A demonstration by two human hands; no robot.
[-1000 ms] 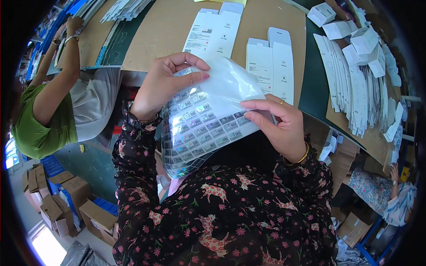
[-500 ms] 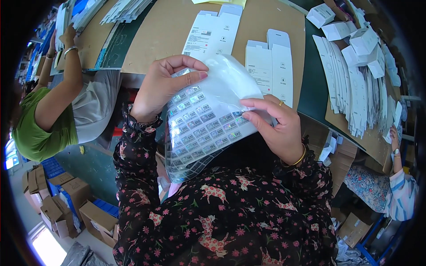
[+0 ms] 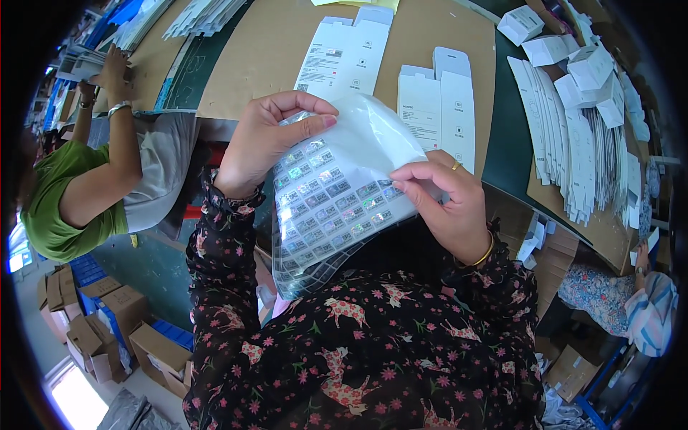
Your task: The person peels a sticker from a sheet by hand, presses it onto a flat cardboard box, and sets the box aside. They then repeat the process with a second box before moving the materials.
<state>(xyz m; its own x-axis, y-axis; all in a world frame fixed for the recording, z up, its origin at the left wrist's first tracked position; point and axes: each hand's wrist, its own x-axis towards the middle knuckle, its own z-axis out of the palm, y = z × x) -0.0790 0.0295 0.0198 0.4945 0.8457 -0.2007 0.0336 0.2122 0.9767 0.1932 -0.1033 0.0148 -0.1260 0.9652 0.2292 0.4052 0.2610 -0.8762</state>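
Observation:
Between my hands hangs a sheet of small holographic stickers on a clear backing, its upper part bare and glossy. My left hand pinches the sheet's top left edge between thumb and fingers. At the sheet's right edge, thumb and forefinger of my right hand are pressed together beside the end of a sticker row; whether a sticker is between them is too small to tell. Beyond the sheet lie two flat white box blanks, a left carton and a right carton. The sheet covers the left one's near end.
Brown board covers the table. On the right stand a row of flat white cartons and a heap of folded white boxes. A co-worker in green works at the left; another person is at the right. Cardboard boxes sit lower left.
My hands and the sheet have hardly moved; the sheet's lower edge has shifted slightly. The left co-worker's arms have moved a little, and the person at the right has lowered an arm.

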